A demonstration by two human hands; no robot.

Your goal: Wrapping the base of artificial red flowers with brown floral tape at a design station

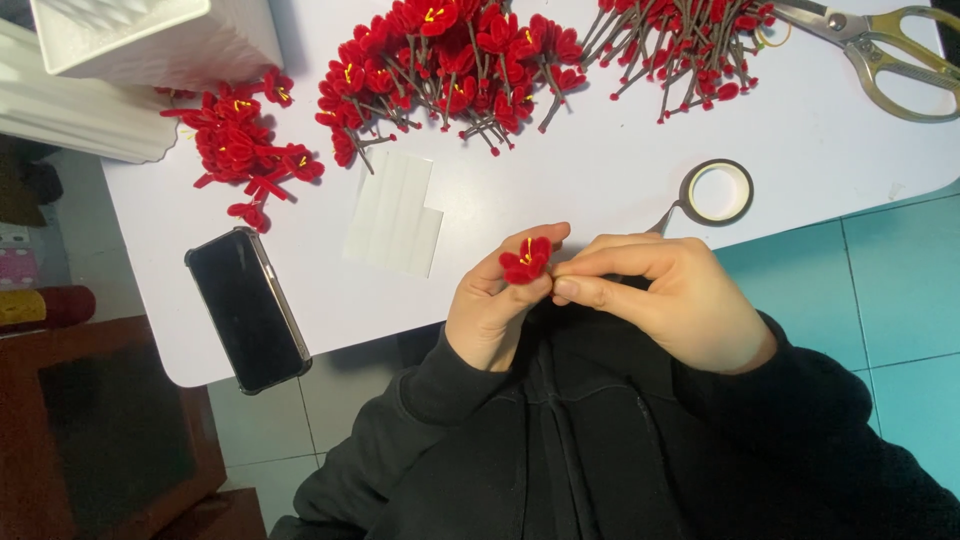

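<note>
Head view, scanned left to right. Far left, top: white ribbed box [150, 35] on the white table [560, 185]. Just below it, a small heap of red flowers without stems [240, 145]. Below that, near the table's front edge, a dark phone [248, 308] lying face up, screen off. Centre: white sheet of adhesive strips [395, 213], flat, below a large pile of stemmed red flowers [450, 65]. Left hand [495, 300] raised in front of the chest, thumb and fingers pinching a single red flower [526, 260] with a yellow centre; the flower sits off the table, just in front of its near edge. Right hand [665, 295] closed in, its fingertips touching the flower's underside; both hands together on it. Right of centre: tape roll [717, 192] on the table, tail of tape running toward the right hand. Top right: second pile of stemmed flowers [680, 40], then scissors [880, 50] lying with blades closed.
</note>
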